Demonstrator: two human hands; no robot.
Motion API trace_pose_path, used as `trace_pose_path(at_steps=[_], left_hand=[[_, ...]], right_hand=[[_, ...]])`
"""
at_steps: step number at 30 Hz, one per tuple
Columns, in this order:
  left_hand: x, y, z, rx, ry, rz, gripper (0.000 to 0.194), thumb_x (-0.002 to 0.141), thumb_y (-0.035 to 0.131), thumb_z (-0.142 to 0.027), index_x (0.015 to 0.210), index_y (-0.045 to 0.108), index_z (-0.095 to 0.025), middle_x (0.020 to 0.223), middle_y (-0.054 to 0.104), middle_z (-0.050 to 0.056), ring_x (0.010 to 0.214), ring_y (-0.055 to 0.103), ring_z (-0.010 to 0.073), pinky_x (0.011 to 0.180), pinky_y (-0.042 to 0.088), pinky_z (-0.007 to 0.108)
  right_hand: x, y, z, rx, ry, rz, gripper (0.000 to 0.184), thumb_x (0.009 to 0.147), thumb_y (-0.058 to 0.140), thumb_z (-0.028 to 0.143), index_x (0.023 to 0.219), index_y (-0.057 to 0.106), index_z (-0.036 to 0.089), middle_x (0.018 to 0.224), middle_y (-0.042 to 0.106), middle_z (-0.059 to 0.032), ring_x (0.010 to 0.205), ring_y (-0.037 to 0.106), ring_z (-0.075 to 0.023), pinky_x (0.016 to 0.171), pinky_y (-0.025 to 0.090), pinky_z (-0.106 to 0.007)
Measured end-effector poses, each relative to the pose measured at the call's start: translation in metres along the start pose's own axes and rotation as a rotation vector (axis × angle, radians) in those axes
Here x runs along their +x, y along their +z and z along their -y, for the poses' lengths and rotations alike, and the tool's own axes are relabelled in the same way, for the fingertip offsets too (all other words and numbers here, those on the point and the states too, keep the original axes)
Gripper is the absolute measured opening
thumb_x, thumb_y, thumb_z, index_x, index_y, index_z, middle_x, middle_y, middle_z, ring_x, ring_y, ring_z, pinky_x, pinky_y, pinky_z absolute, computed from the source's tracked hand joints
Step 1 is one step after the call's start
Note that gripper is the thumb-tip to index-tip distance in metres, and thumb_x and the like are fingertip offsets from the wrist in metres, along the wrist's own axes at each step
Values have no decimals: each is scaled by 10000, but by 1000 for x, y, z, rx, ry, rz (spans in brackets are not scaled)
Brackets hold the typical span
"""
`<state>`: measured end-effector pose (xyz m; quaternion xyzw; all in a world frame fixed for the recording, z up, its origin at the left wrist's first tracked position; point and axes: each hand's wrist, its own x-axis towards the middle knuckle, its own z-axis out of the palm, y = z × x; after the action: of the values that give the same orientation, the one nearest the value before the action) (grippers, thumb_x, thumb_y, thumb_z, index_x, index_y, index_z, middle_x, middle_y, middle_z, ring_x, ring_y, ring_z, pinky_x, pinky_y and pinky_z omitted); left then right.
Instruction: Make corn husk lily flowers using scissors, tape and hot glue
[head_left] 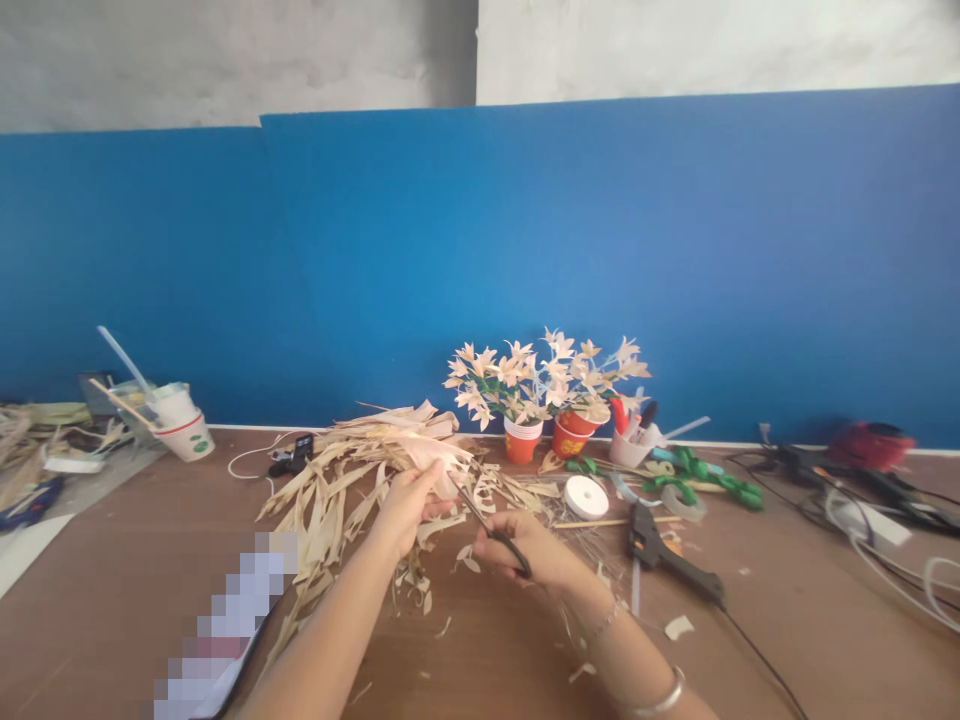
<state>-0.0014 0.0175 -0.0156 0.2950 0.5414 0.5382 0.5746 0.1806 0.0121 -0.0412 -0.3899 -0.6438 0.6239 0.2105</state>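
Observation:
My left hand [411, 508] pinches a pale dried corn husk [435, 455] above the table. In my right hand [517, 550] is a pair of dark-handled scissors [510, 548], with the fingers wrapped round the handles. The scissor blades point up and left and lie at the husk's right edge; whether they are cutting into it I cannot tell. Around and behind my left hand spreads a heap of dried husks [330, 510]. Small husk scraps [427, 597] lie on the table below my hands.
Pale husk flowers [510, 370] stand in red cups [521, 440] against the blue panel. To the right are a white tape roll [586, 497], green ribbon [694, 468], a corded glue gun [671, 560] and tangled cables [825, 490]. A paper cup [186, 437] stands left.

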Motion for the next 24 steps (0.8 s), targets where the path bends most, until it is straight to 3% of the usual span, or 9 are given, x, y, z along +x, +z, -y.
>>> trace_pose_path(at_steps=[8,24], left_hand=[[-3,-4,-8,89,-15,93,212,807,633,-285,878,651,-86,858,724,114,628,688,150,501,535,173],[-5,-12,-12,272,-49,151,242,807,626,-321,892,615,-95,757,697,70,659,703,171,519,531,177]], right_hand=[[-2,-3,4,-94,-11,16,344,687,677,473,669,594,140,388,434,83,319,327,-36,329,247,-158],[-7,-11,7,-171,4,71,283,699,677,414,682,613,139,393,454,78,318,368,-42,318,275,-145]])
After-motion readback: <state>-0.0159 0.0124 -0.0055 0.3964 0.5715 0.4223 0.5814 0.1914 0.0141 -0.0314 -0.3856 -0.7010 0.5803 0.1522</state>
